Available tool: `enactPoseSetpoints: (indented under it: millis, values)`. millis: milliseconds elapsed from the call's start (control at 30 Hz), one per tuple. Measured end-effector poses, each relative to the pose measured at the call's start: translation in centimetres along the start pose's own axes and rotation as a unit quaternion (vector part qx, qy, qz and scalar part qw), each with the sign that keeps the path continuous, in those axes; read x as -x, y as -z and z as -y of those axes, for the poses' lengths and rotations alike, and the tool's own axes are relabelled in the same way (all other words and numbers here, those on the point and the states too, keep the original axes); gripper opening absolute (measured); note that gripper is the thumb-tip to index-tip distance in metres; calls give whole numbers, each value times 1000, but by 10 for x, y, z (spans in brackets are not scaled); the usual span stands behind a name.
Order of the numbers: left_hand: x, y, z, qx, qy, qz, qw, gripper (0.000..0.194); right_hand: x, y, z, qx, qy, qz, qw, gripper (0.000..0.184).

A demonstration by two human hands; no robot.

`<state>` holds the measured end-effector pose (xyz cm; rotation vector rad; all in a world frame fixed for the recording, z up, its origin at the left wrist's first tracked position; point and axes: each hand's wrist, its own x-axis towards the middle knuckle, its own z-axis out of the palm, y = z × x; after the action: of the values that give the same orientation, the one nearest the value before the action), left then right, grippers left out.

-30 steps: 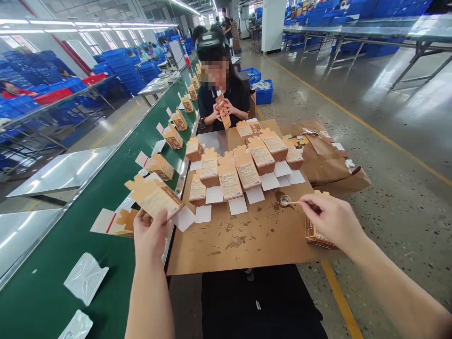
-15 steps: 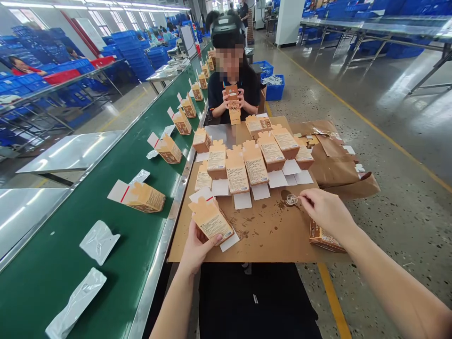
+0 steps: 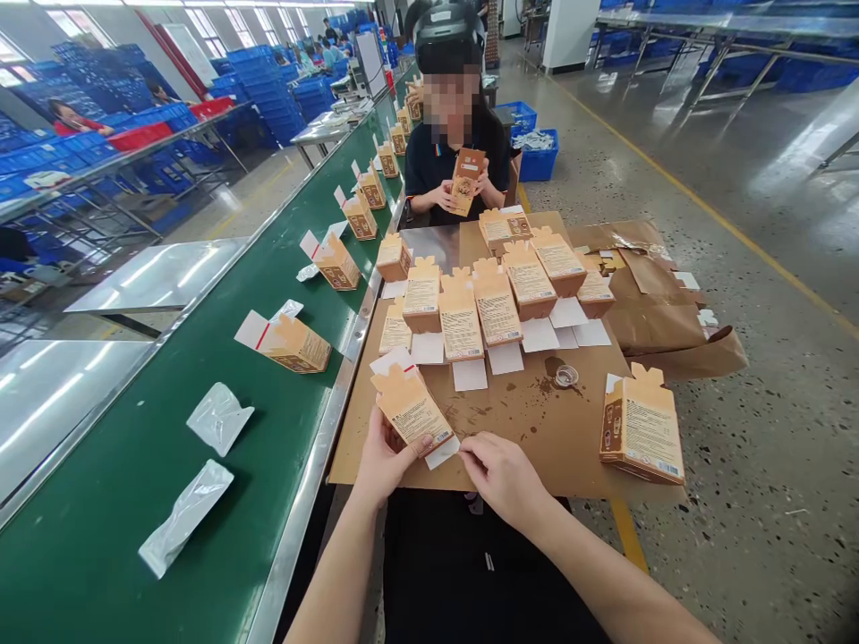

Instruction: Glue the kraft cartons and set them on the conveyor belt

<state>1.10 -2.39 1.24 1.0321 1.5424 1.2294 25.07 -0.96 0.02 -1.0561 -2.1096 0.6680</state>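
Note:
My left hand grips a tan-and-brown carton at the table's near left, its thumb on the printed front. A white flap sticks out from the carton's lower end. My right hand is closed in a pinch at this flap's right edge. Whatever its fingertips hold is too small to make out. A small clear dish sits on the cardboard table cover, with dark wet spots around it. Similar cartons with white flaps out lie in a group beyond my hands.
Another carton rests at the table's right corner. To the left runs a green conveyor belt carrying cartons and silver pouches. Opposite me, a person in a headset holds a carton. Brown wrapping lies beyond the table's right side.
My right hand has moved left from the clear dish to the flap of the carton in my left hand. The person opposite has tilted their carton. The view has shifted slightly.

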Motion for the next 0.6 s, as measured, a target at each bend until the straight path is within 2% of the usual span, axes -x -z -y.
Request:
enactPoseSetpoints:
  millis: [133,233,367,500,600]
  values:
    - [4,-5,-1,-9,-9,-4,1000,83,1,13,-6,7,1,-11,1000,26]
    - [10,-8,6,-28,-22,-11,999,86,6,37,-6,-2,-12,-39,999,24]
    - [23,-10,26,-76,-47,-46,995,89,16,67,-1,-7,-43,-66,997,23]
    - [34,-15,44,-158,-41,-62,985,74,26,83,7,-22,-64,-86,994,22]
    - [35,-19,46,-183,-63,-72,978,67,31,84,13,-33,-68,-95,993,22]
